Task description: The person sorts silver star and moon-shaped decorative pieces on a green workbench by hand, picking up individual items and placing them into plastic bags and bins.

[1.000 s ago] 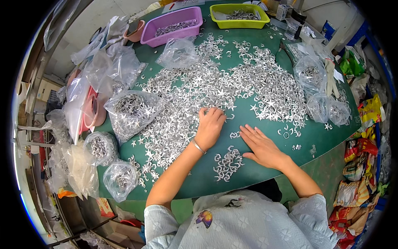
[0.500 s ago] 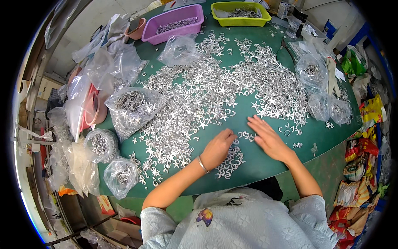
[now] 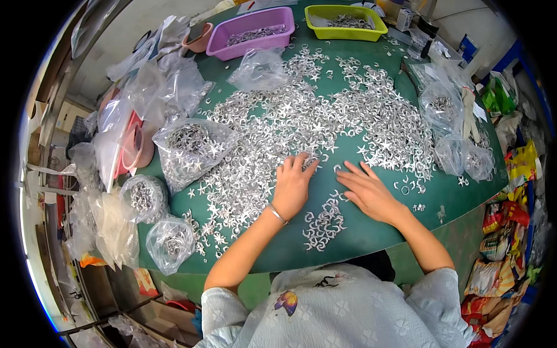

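Observation:
My left hand (image 3: 292, 187) rests at the near edge of a wide heap of small silver metal pieces (image 3: 261, 136), crescents and stars among them. Its fingers are apart and touch the heap; nothing shows gripped in them. Palm down on the green tabletop, my right hand (image 3: 370, 195) has its fingers stretched out. A single silver crescent (image 3: 337, 168) lies by those fingertips. Between my forearms sits a smaller pile of crescent-shaped pieces (image 3: 324, 227), separate from the heap, its upper end close to my right thumb.
Clear plastic bags of metal pieces (image 3: 194, 148) stand at the left, beside a pink container (image 3: 138, 148). A purple basin (image 3: 251, 33) and a yellow-green basin (image 3: 346, 23) occupy the far edge. More filled bags (image 3: 441, 104) and pliers (image 3: 404, 72) are at the right.
My left hand has moved away from the small pile, up and left to the heap, and its fingers have spread. My right hand has stayed nearly in place; crescents between the hands have shifted.

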Available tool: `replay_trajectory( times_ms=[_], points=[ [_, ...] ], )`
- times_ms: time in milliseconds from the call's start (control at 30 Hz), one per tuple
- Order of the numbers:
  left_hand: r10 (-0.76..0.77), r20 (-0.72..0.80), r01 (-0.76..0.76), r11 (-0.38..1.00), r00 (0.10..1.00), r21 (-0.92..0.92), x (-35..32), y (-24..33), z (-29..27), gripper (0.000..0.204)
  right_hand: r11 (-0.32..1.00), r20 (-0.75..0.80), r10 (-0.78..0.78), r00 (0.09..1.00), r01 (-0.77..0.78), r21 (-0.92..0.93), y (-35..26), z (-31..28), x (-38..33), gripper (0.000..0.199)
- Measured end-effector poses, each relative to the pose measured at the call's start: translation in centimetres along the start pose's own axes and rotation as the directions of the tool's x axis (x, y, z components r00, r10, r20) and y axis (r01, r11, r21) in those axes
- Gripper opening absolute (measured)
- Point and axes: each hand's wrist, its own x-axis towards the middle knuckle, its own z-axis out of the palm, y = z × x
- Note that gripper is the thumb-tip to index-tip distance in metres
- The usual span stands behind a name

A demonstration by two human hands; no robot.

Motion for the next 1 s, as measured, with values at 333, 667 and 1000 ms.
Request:
replay_trajectory(
  times_ms=[333, 667, 1000],
  points=[
    [0.074, 0.011, -0.075, 0.991, 0.997, 0.114, -1.0, -1.4, -0.2, 0.037, 0.993, -0.065, -0.074, 0.995, 0.068, -0.097, 0.6, 1.4, 2.9, 0.046],
    [-0.026, -0.147, -0.011, 0.970, 0.989, -0.244, -1.1, -1.2, -1.4, 0.029, 0.985, -0.171, -0.113, 0.979, 0.134, 0.113, -0.7, 0.3, 5.6, 0.041],
    [-0.464, -0.010, 0.030, 0.078, 0.886, -0.996, -0.8, 0.2, -12.4, 0.016, 0.997, -0.453, 0.057, 0.890, -0.028, 0.071, -1.2, 0.5, 4.5, 0.024]
  ],
)
